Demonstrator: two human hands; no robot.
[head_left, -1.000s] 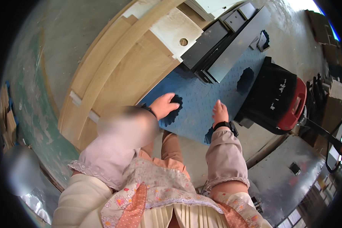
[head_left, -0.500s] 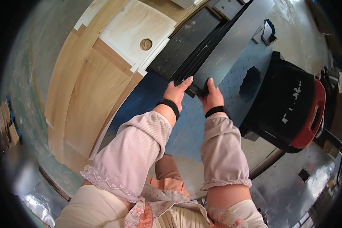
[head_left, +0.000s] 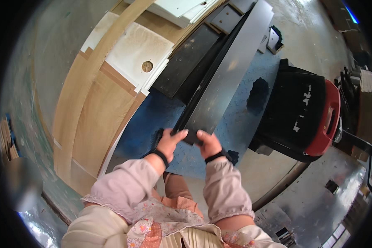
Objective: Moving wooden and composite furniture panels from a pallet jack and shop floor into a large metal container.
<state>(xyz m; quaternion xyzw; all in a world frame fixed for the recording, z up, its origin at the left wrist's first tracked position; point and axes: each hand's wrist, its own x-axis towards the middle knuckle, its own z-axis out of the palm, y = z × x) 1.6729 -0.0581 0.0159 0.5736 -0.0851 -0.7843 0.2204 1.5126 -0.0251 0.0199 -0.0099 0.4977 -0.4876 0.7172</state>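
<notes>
A stack of long, dark grey boards (head_left: 227, 87) runs from the far middle toward me. My left hand (head_left: 168, 145) grips the left corner of its near end, thumb on top. At the right corner my right hand (head_left: 211, 145) is closed in the same way, thumb over the upper face. The fingers under the boards are hidden. Beneath the near end lies a blue textured platform (head_left: 182, 159). Wider dark panels (head_left: 190, 58) lie along the left side of the stack.
Wood-coloured panels (head_left: 99, 111) are piled to the left, with a white panel (head_left: 136, 49) with a round hole on top. A black and red machine housing (head_left: 297, 111) stands close on the right. Small pale pieces (head_left: 273, 41) lie beyond the platform.
Both hands have drawn the near end of the dark boards toward my body, away from the wider dark panels. My view has shifted slightly too. The grip stays the same.
</notes>
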